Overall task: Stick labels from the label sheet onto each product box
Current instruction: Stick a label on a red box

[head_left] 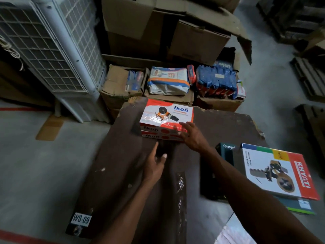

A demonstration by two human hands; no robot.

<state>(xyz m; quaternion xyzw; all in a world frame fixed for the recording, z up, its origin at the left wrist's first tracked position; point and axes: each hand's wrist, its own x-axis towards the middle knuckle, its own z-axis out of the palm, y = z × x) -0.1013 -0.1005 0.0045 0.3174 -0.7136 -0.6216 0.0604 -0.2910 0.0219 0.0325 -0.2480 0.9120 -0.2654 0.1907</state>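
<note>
Boxes first: two red-and-white Ikon boxes stacked one on the other, at the far end of the brown work surface. No label visible on either face turned this way; other faces hidden. Judged: labelling of this stack not yet done, or not shown.

Right hand just at the near right corner of the stack, fingers spread and straight, tips touching the stack's front face. Holds nothing. Left hand nearer than the stack, apart from it, fingers loosely extended toward it, empty; whether it rests on the surface, cannot tell.

Label sheet: not surely identified. A pale sheet-like corner shows far nearer than the stack, to the right at the bottom edge; too blurred to call.

Right of the stack and nearer: one large Khyati box lying flat, one dark Omac box beside it, one green flat item under the Khyati box. No label seen on these either.

Count: four product boxes in reach, none shown labelled. Most of the task appears left.

Beyond the stack: brown cartons piled high, packaged goods in open cartons. Left of the stack: one air cooler.
</note>
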